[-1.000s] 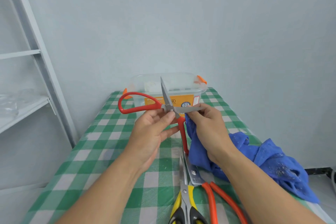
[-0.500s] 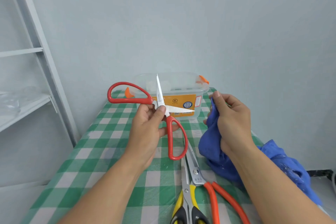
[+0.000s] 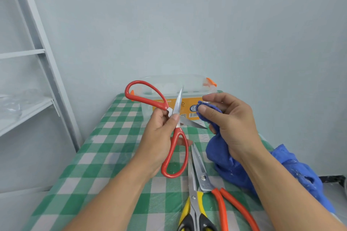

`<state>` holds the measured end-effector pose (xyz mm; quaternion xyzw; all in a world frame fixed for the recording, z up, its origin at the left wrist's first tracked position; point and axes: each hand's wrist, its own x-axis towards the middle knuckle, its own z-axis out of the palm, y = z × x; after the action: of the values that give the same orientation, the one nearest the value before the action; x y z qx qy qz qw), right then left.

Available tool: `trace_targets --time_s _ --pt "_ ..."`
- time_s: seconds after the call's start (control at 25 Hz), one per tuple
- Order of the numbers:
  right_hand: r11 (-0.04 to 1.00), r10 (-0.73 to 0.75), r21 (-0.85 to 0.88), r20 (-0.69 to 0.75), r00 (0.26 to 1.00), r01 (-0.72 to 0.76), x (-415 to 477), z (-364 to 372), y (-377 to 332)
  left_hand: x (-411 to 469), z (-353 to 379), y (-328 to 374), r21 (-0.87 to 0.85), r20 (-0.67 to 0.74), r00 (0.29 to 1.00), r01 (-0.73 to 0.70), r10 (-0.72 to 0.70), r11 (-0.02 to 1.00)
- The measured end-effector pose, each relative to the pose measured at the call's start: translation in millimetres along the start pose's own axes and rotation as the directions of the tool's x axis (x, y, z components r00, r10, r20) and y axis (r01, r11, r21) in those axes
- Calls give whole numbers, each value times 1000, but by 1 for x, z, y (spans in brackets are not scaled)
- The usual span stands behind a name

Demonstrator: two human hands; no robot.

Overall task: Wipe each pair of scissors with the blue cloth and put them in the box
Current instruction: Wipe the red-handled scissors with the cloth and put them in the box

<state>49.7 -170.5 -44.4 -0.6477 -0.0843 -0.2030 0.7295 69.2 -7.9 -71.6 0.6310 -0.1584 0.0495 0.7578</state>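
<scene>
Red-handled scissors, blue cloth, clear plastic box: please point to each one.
red-handled scissors [image 3: 176, 133]: head view, red handle below the pivot.
blue cloth [image 3: 221, 157]: head view, hanging bunched part.
clear plastic box [image 3: 191, 85]: head view, upper front wall.

Green-and-white checked tablecloth [image 3: 105, 155] across lower centre, grey shelf rack [image 3: 38, 50] at left, pale wall [image 3: 187, 15] behind
</scene>
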Motion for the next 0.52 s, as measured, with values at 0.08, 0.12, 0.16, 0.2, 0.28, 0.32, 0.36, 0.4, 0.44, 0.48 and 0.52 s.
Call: trace_targets --time_s 0.08,0.12,0.16,0.2,0.28,0.32,0.36,0.4,0.44,0.48,0.52 --pt "999 -37 -14 16 999 38 -1 3 -1 0 0 -2 58 9 1000 -21 21 998" --pt "998 -54 -27 37 998 55 -1 6 -1 0 0 -2 80 18 999 -34 33 996" --pt "997 -66 -41 65 996 69 -2 8 -1 0 0 -3 102 27 999 -44 42 994" --pt "994 -78 -65 91 993 84 -2 10 0 0 0 -3 113 32 998 -50 47 992" --pt "984 -101 -135 133 986 119 -2 12 -1 -1 2 -3 104 46 998 -55 50 993" --pt "979 -104 -159 151 983 128 -2 12 0 -2 3 -4 101 56 997 -57 51 993" --pt "976 -100 -175 157 983 127 -2 13 1 -2 4 -4 104 67 996 -60 53 993" --pt "975 -92 -186 152 984 120 -2 14 1 -2 4 -6 109 71 996 -65 58 992" --pt "975 -80 -195 131 988 105 -1 16 2 -3 4 -6 114 74 995 -74 66 991" --pt "976 -61 -202 104 993 81 -1 17 3 -3 4 -7 111 78 995 -77 69 991" --pt "977 -34 -208 81 996 50 1 18 5 -3 4 -8 96 84 994 -75 67 993"
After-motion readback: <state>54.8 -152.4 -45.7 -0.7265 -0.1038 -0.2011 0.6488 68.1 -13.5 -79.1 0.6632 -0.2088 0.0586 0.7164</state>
